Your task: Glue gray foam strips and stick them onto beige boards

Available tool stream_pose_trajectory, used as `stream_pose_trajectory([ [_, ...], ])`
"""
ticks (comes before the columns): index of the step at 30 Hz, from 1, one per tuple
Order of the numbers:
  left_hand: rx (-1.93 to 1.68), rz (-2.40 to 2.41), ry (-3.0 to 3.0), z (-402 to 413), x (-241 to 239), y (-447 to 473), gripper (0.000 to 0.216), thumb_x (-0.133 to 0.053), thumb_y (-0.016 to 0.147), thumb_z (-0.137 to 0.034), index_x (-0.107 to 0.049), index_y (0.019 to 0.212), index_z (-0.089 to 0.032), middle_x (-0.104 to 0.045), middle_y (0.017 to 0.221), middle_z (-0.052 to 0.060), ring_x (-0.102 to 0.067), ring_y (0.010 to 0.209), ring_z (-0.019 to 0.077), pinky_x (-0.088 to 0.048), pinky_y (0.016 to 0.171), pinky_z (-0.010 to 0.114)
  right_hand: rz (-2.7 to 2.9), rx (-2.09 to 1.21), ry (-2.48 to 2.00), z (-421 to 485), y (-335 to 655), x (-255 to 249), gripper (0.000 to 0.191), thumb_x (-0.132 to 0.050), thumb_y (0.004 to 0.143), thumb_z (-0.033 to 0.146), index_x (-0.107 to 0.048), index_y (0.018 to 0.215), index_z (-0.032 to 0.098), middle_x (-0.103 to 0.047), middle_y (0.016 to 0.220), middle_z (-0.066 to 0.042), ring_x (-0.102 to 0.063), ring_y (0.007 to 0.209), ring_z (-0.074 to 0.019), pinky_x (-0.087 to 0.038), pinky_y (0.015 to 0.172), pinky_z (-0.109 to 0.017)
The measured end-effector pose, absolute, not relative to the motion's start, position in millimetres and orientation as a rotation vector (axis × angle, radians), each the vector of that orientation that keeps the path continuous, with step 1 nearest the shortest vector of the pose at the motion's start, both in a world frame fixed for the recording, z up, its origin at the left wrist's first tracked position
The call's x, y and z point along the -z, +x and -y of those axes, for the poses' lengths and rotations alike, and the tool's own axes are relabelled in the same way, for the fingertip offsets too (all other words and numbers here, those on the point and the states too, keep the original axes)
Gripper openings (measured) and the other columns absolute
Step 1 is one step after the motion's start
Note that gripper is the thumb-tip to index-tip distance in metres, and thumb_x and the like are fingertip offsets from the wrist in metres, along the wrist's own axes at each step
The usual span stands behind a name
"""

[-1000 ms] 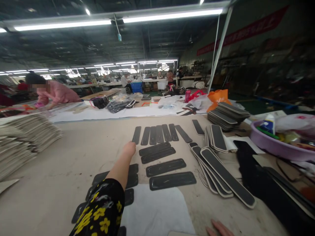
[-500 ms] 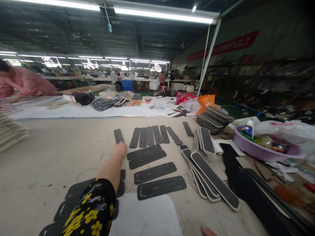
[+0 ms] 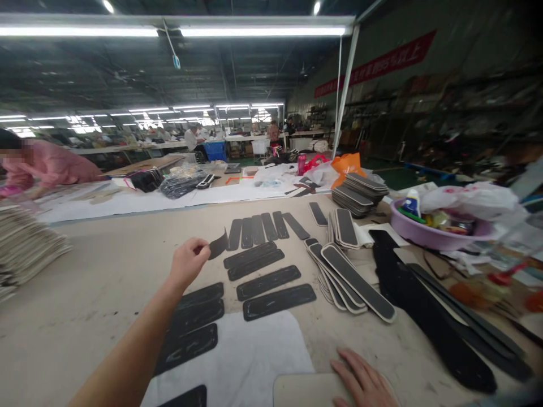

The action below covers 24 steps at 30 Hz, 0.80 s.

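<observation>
My left hand [image 3: 189, 262] is raised over the worktable [image 3: 93, 265], its fingers pinched on one end of a black strip [image 3: 218, 246] that curls in the air. Just beyond it a row of upright black strips [image 3: 263, 228] lies on the table, with several longer black pieces [image 3: 268, 281] lying crosswise nearer me. My right hand [image 3: 360, 381] rests flat, fingers spread, on a pale board [image 3: 305, 390] at the bottom edge. A white cloth [image 3: 254, 356] lies between my arms.
A fan of black-topped, pale-edged insoles [image 3: 352, 277] lies to the right, and more stacks [image 3: 358, 195] behind. A purple basin [image 3: 428, 234] with bottles sits far right. Pale sheets [image 3: 25, 246] pile up at left. A person in pink [image 3: 46, 164] bends over the far table.
My left hand has drawn back toward me and lifted a black strip off the left end of the row. My right hand has come forward flat onto the pale board.
</observation>
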<state>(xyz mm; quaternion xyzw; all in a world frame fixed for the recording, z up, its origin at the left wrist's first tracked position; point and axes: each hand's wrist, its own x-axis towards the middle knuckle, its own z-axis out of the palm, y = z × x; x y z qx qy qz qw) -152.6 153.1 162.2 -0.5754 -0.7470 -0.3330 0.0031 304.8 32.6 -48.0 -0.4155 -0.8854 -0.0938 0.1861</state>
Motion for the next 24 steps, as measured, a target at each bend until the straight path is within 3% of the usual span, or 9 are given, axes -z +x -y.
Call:
stream_pose_trajectory([
  [3,1.524,2.317,-1.986,-95.1,-178.3,-120.7,0.017,-0.053,0.074,-0.034,-0.058,0.073,-0.018,-0.052,0.060,-0.002,-0.046,0.057,0.0128,-0.037,0.055,0.023,2.488,-0.045,-1.356,-21.5,293.9,21.7,0.046,-0.052,0.086,0.050,-0.055,0.127,0.029,-0.049,0.136,-0.007,-0.048,0.120,-0.0278,-0.045,0.094,-0.041],
  [8,2.465,2.140,-2.132,-19.1,-174.8,-62.1,0.018,-0.064,0.070,-0.033,-0.055,0.065,-0.017,-0.052,0.073,0.002,-0.044,0.060,0.0115,-0.037,0.051,0.022,2.390,-0.418,-1.424,-11.2,286.6,-0.4,0.044,-0.050,0.088,0.041,-0.054,0.128,0.024,-0.042,0.141,-0.010,-0.035,0.129,-0.0290,-0.029,0.107,-0.048],
  [13,2.835,2.141,-2.085,29.8,-159.7,-14.4,0.017,-0.067,0.068,-0.032,-0.057,0.064,-0.017,-0.048,0.074,0.002,-0.045,0.061,0.0123,-0.039,0.050,0.022,1.762,-1.016,-1.286,-15.0,296.6,-8.4,0.050,-0.050,0.086,0.048,-0.056,0.126,0.018,-0.046,0.136,-0.011,-0.036,0.129,-0.0264,-0.020,0.112,-0.044],
  [16,2.976,2.175,-2.007,49.7,-145.6,2.8,0.017,-0.067,0.068,-0.032,-0.058,0.065,-0.017,-0.047,0.074,0.002,-0.046,0.064,0.0131,-0.041,0.052,0.022,1.229,-1.418,-1.165,-11.0,299.1,-20.9,0.060,-0.053,0.081,0.062,-0.058,0.120,0.018,-0.047,0.134,-0.013,-0.041,0.124,-0.0269,-0.032,0.106,-0.044],
  [19,3.046,2.284,-2.003,65.5,-127.8,13.2,0.019,-0.067,0.069,-0.033,-0.058,0.066,-0.017,-0.046,0.073,0.001,-0.045,0.063,0.0128,-0.041,0.053,0.022,1.100,-1.649,-1.103,1.1,297.6,-31.8,0.060,-0.053,0.080,0.066,-0.063,0.111,0.016,-0.058,0.117,-0.014,-0.059,0.100,-0.0244,-0.051,0.083,-0.039],
  [24,3.060,2.503,-1.970,89.8,-109.0,22.8,0.030,-0.068,0.067,-0.038,-0.052,0.055,-0.015,-0.042,0.063,0.001,-0.044,0.060,0.0132,-0.039,0.052,0.022,0.933,-1.862,-1.076,27.2,296.3,-30.4,0.051,-0.068,0.073,0.060,-0.068,0.095,0.014,-0.065,0.098,-0.010,-0.060,0.074,-0.0135,-0.051,0.067,-0.025],
])
